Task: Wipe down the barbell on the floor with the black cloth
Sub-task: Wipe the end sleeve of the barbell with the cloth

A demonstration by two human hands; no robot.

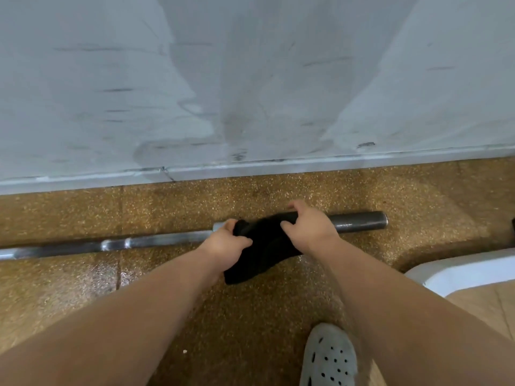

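A steel barbell (117, 244) lies on the speckled brown floor, parallel to the wall, its thicker dark sleeve (359, 221) ending at the right. A black cloth (264, 246) is draped over the bar where the sleeve begins, with a loose end hanging toward me on the floor. My left hand (227, 245) grips the cloth's left edge at the bar. My right hand (306, 224) presses the cloth onto the sleeve, fingers curled over it. The part of the bar under the cloth is hidden.
A scuffed grey-white wall (250, 79) with a skirting board runs close behind the barbell. A white raised edge (459, 271) stands at the right. My foot in a grey perforated clog (328, 358) rests on the floor near the bottom.
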